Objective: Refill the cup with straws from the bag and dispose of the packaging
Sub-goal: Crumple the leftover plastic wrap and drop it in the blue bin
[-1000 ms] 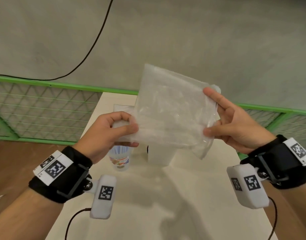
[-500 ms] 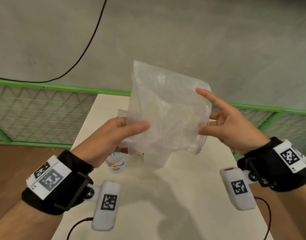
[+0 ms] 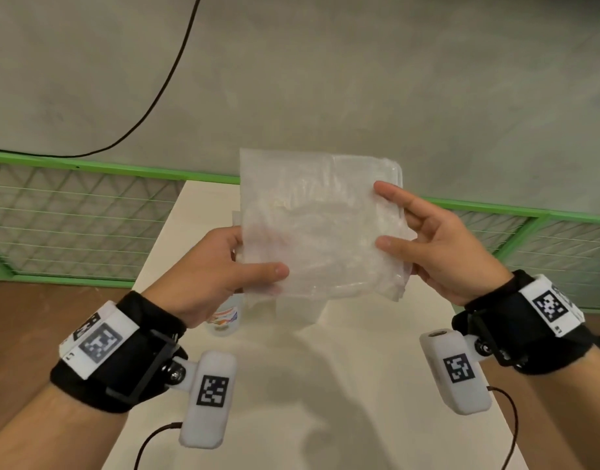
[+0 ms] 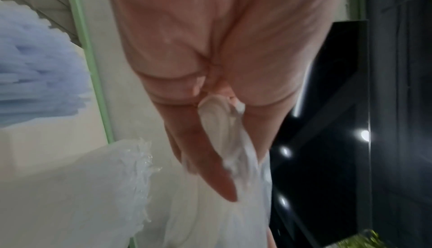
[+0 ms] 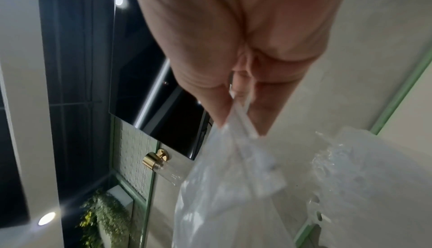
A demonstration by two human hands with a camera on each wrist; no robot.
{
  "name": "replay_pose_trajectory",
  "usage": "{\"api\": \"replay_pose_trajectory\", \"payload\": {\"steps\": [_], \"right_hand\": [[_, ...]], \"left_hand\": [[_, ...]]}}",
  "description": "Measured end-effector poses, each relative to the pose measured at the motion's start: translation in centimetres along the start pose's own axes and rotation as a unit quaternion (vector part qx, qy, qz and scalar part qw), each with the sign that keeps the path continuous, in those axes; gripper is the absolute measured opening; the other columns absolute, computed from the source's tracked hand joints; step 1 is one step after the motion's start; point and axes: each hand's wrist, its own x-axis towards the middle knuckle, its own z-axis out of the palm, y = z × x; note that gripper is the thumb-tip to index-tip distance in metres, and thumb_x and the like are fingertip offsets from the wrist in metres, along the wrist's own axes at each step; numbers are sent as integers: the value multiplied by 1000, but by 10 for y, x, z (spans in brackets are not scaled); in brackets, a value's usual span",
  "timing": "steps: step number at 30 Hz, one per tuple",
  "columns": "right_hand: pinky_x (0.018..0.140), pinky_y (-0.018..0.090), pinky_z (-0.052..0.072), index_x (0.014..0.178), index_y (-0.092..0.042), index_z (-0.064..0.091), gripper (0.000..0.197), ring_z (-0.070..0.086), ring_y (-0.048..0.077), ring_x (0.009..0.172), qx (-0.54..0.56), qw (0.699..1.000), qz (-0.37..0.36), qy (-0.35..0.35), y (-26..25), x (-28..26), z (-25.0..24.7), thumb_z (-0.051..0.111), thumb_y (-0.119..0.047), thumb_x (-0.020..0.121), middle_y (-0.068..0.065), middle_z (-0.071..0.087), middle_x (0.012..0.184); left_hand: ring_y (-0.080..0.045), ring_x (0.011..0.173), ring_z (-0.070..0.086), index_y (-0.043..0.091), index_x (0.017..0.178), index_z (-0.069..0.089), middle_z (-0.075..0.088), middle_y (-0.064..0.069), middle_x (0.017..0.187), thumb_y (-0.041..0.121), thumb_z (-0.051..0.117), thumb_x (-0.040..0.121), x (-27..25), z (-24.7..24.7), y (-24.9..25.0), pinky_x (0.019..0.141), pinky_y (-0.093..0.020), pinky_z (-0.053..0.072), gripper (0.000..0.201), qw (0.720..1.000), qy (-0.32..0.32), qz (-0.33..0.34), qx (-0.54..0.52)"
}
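Holding centre frame in the head view, the clear plastic bag (image 3: 320,228) hangs flat and crinkled above the pale bench (image 3: 291,385), pinned from both sides. The left hand (image 3: 210,276) has its grip closed on the bag's lower left edge, thumb laid across the front of the film and the other fingers tucked behind it; the left wrist view confirms it, with film bunched between thumb and fingers (image 4: 210,168). The right hand (image 3: 437,245) pinches the right edge between thumb and forefinger, and in the right wrist view the bag's thicker strip runs out from between those fingertips (image 5: 219,107). Whether any straws are inside the bag cannot be told (the film is too cloudy and creased). Below the bag, just beside the left hand's wrist in the frame, a small printed cup (image 3: 225,318) stands on the bench, mostly hidden by the hand. Right of it a white upright container (image 3: 300,308) stands under the bag's lower edge, only its lower part showing. Behind the bench a green-framed mesh fence (image 3: 71,215) crosses the frame, and a black cable (image 3: 163,83) curves down the grey wall at upper left.
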Motion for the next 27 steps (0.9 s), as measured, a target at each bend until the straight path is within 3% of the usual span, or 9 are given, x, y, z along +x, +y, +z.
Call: {"api": "replay_pose_trajectory", "payload": {"steps": [3,6,8,11,14,16,19,23,27], "right_hand": [[72,28,59,145,-26,44,79,56,28,74,-6,999,-2,-51,-2,0,-13,75,1,78,-11,49,146],[92,58,44,147,-31,41,92,37,43,93,-3,996,-8,-86,-7,2,-23,82,-5,69,-9,36,155],[92,69,27,148,-31,39,96,26,47,103,24,994,-14,-108,-7,2,-28,81,0,68,-9,32,157],[97,62,24,146,-31,43,89,38,46,114,36,995,-27,-92,-6,1,-23,78,1,71,-9,37,154],[112,54,33,136,-34,53,74,43,20,137,-74,994,-74,27,-2,3,-3,85,-39,69,-12,50,144],[109,41,40,130,-38,56,71,47,4,129,-221,961,-108,128,2,6,8,84,-51,66,-19,55,135],[91,8,37,133,-31,53,72,43,-6,107,-411,871,-175,205,9,6,20,86,-29,69,-14,49,119],[59,29,48,139,-26,49,82,47,11,77,-516,788,-243,233,16,4,46,75,7,68,-3,44,120],[59,35,53,144,-32,38,94,52,18,82,-464,817,-292,177,17,-1,68,56,19,67,-4,44,124]], "left_hand": [[-25,98,72,8,111,67,74,-10,106,-1,77,61,-1,-9,1,77,-29,60,51,1000,-22,3,3],[-26,104,70,10,116,63,74,-8,110,-8,84,55,1,-14,0,82,-27,58,67,999,-46,3,8],[-26,103,70,13,115,66,74,-8,110,5,94,47,3,-15,-1,79,-27,58,74,998,-67,8,-14],[-21,94,73,21,99,77,75,-6,104,41,96,39,5,-6,2,70,-28,58,66,991,-64,13,-118],[-25,95,72,13,108,72,74,-9,107,22,87,66,14,16,-2,68,-29,58,45,994,-10,32,-102],[-20,89,73,10,112,67,75,-7,102,2,77,76,20,32,-6,61,-25,55,38,996,53,51,-45],[-13,81,70,18,108,66,72,-4,100,-2,75,77,28,47,-14,61,-24,54,38,989,123,78,23],[-15,106,60,19,111,65,53,-1,122,19,70,63,38,58,-21,88,-30,54,48,962,180,119,170],[-16,111,57,13,121,58,45,0,128,-1,67,71,42,74,-12,89,-30,55,53,956,180,123,197]]}}
